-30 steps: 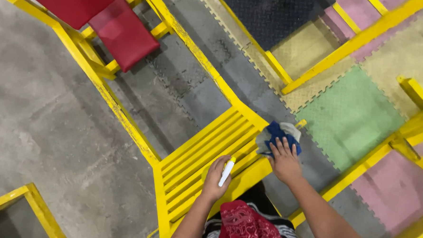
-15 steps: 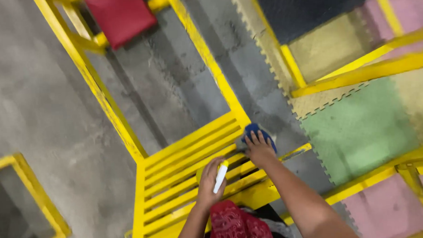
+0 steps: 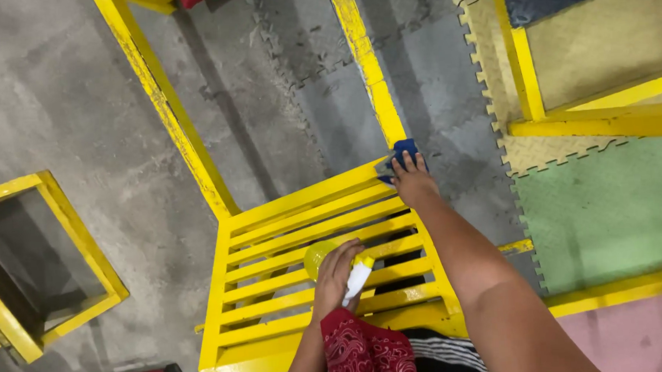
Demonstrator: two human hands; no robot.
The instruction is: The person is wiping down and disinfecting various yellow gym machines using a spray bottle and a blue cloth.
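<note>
Pressing blue cloth under flat right hand | left hand gripping spray bottle

A blue cloth is pressed by the right hand against the far right corner of the yellow slatted platform. A yellow spray bottle with a white nozzle is held by the left hand above the middle slats. Grey concrete floor lies to the left, coloured foam mats to the right.

blue cloth: bunched, on yellow slatted platform's far corner | yellow spray bottle: over slats
</note>
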